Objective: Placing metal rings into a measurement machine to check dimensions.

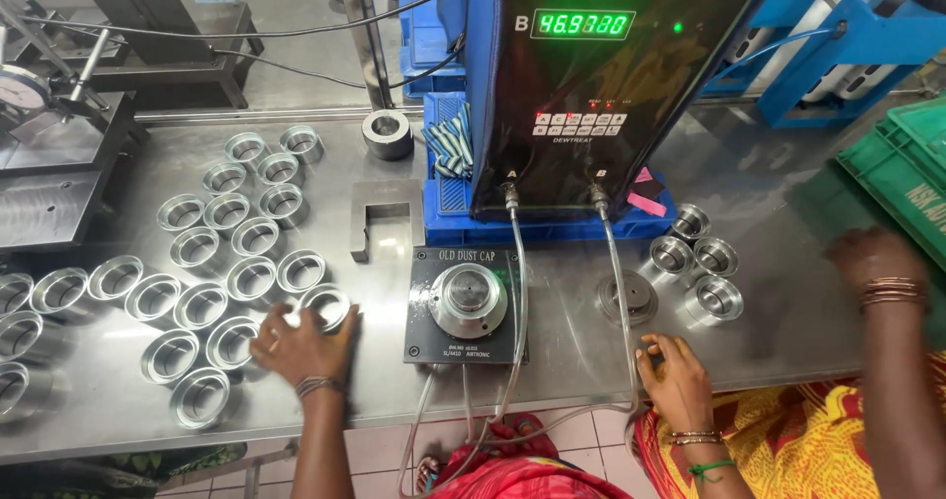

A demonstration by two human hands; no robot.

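My left hand point(301, 343) is on the steel table point(552, 361), its fingers closed around a shiny metal ring point(329, 306) at the near edge of a group of several such rings point(227, 253). My right hand point(676, 366) rests curled near the table's front edge, beside a clear tube point(621, 312), with nothing visible in it. Between the hands sits a dark square gauge plate with a round metal plug point(467, 300). A round disc fixture point(628, 297) lies just beyond my right hand.
A black display unit with green digits point(591, 85) stands on a blue base behind the gauge plate. Several rings point(705, 263) sit at the right, near a co-worker's bangled hand point(872, 258). There is a green crate point(902, 174), a grey U-shaped block point(384, 213), a dark ring point(386, 133) and a dial gauge stand point(39, 95).
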